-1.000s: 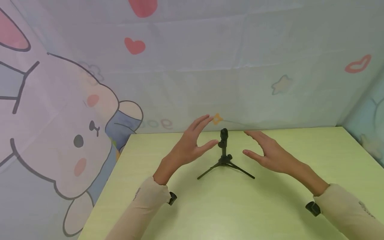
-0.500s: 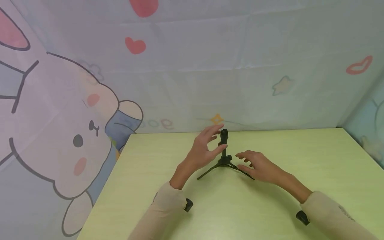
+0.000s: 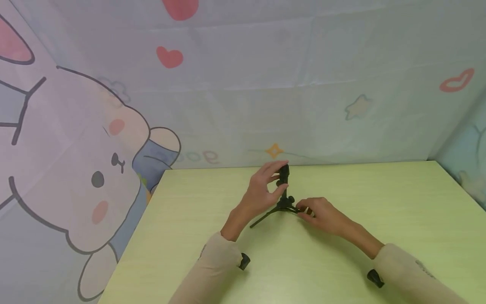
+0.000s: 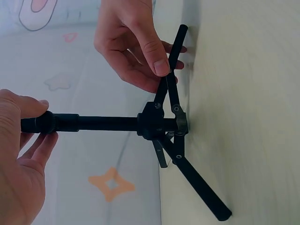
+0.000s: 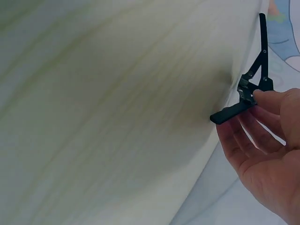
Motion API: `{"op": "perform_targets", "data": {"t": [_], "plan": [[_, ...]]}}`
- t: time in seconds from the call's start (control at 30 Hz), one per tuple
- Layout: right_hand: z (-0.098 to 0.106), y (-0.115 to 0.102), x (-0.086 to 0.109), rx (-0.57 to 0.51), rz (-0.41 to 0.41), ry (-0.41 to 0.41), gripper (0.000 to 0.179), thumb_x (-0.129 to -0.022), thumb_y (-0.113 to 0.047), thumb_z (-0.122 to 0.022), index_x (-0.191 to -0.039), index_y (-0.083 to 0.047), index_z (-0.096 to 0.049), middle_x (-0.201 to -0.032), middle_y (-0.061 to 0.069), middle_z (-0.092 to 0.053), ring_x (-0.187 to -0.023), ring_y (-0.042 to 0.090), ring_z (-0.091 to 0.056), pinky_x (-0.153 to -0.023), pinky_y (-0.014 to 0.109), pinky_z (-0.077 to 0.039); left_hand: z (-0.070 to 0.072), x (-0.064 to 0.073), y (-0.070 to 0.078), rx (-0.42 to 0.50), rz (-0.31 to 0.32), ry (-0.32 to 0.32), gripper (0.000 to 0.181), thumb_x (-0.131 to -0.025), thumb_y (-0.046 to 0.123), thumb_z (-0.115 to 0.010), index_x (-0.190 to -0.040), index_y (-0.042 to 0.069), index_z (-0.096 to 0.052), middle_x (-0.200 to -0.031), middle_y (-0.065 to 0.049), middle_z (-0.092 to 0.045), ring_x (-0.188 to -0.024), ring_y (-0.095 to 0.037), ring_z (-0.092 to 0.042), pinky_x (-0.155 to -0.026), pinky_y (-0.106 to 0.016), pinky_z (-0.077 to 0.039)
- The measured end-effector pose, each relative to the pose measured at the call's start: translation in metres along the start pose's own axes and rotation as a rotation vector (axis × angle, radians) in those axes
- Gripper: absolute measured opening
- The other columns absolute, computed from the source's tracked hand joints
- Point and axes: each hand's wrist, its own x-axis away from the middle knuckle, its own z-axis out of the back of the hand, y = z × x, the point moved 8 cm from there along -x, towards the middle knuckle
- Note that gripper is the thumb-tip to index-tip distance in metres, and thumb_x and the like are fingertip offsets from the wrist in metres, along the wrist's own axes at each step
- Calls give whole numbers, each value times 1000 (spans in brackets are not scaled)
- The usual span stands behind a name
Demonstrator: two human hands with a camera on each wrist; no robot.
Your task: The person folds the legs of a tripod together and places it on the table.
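Note:
A small black tripod [image 3: 284, 203] stands upright near the back of the table, its legs spread. My left hand [image 3: 258, 194] grips the upper end of its column, thumb on the near side. In the left wrist view the column [image 4: 108, 123] runs from that hand down to the hub and hinged legs. My right hand [image 3: 322, 216] pinches the tripod's right leg between thumb and fingers. The right wrist view shows this leg [image 5: 232, 113] lying across the fingers, the thumb close to the hub. My palms cover part of the tripod's top and right leg in the head view.
The pale yellow-green table [image 3: 322, 270] ends at a hanging cloth backdrop [image 3: 243, 114] close behind the tripod. That cloth carries printed hearts, stars and a large rabbit [image 3: 110, 160] on the left. A dark wrist device [image 3: 375, 278] sits under each light sleeve.
Both hands have moved in to the tripod. My left hand has come right and taken hold of the column top; my right hand has lowered leftward and taken the right leg.

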Motion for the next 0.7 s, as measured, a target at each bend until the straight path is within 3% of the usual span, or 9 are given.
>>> {"op": "perform_targets", "data": {"t": [0.3, 0.7], "plan": [[-2, 1, -5, 32, -46, 37, 7, -96, -1, -70, -97, -3, -77, -85, -1, -73, -75, 7, -65, -66, 27, -58, 0, 0, 1, -16, 1, -17, 59, -93, -8, -73, -148, -3, -51, -143, -19, -53, -123, -32, -62, -99, -27, -58], [-4, -1, -11, 111, -174, 60, 9, -95, -5, -70, -92, -8, -77, -76, -8, -66, -61, 6, -53, -49, 26, -47, 2, 0, 3, -9, 2, -15, 59, -91, -10, -73, -146, -3, -54, -141, -19, -54, -122, -31, -62, -99, -24, -57]]}}
